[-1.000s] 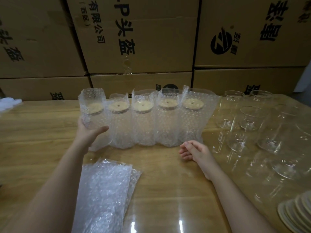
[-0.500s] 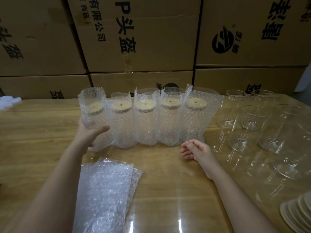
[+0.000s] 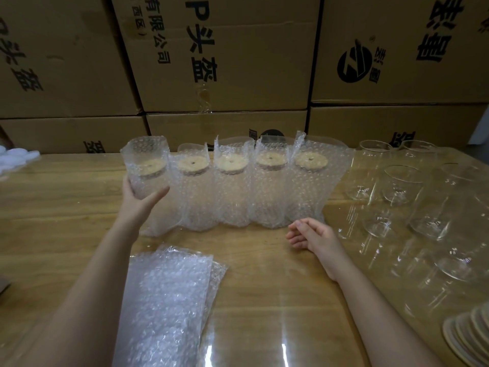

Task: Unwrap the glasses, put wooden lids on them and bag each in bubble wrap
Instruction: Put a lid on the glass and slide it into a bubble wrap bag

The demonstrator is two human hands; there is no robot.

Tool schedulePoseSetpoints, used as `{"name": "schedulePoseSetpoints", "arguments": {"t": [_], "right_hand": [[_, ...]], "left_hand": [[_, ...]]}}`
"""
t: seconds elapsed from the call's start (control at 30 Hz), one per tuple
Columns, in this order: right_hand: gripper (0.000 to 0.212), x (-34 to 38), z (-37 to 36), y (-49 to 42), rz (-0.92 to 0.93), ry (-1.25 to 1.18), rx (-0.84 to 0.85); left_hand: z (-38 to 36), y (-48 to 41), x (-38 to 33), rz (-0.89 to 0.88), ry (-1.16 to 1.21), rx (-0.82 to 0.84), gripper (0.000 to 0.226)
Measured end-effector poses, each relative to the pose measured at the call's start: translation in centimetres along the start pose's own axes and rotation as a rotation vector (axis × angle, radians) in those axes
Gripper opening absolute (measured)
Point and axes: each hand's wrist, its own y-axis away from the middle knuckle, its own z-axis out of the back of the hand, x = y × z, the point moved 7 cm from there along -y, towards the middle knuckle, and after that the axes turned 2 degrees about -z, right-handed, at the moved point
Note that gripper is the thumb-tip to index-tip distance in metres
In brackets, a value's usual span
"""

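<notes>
Stacked brown cardboard boxes [image 3: 238, 62] printed with black characters close off the far side of a pale wooden counter [image 3: 53, 207]. In front of them stands a row of five bagged glasses [image 3: 232, 186], clear tumblers in bubble-wrap sleeves, each capped by a round wooden lid [image 3: 311, 160]. The glass walls are hard to make out through the bubbles. The left hand [image 3: 140, 205] holds the leftmost bagged glass [image 3: 145, 168], its grip clamped round the lower part with the thumb in front and the fingers hidden behind. The right hand [image 3: 312, 234] rests on the counter just before the row's right end, its grip loose, fingers lightly curled on nothing. Between the forearms lies a flat stack of empty bubble-wrap bags [image 3: 164, 300], cut off by the lower edge. To the right, bare clear glasses [image 3: 402, 184] crowd the counter, their outlines blurring together. A fanned stack of wooden discs [image 3: 471, 337] is cropped at the lower right corner. White objects [image 3: 16, 160] I cannot identify sit at the left edge. Open counter lies left of the left arm.
</notes>
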Motion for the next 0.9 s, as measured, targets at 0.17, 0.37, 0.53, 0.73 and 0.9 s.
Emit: {"name": "schedulePoseSetpoints", "arguments": {"t": [0.17, 0.37, 0.53, 0.73, 0.9], "right_hand": [[0.035, 0.1, 0.0, 0.1, 0.006, -0.008, -0.002], [0.021, 0.2, 0.1, 0.2, 0.003, 0.016, -0.014], [0.021, 0.5, 0.0, 0.6, -0.001, 0.042, -0.059], [0.026, 0.8, -0.6, 1.1, -0.006, 0.142, -0.078], [0.029, 1.1, -1.7, 2.0, 0.012, 0.271, -0.061]], "left_hand": [[0.5, 0.3, 0.9, 0.011, 0.010, -0.035, 0.111], [0.5, 0.7, 1.5, 0.016, -0.015, -0.030, 0.095], [0.8, 3.0, -1.9, -0.079, -0.031, -0.217, 0.081], [-4.8, 9.4, -7.9, -0.300, -0.049, -0.324, 0.025], [-17.0, 15.0, -6.5, -0.143, 0.051, 0.239, 0.015]]}}
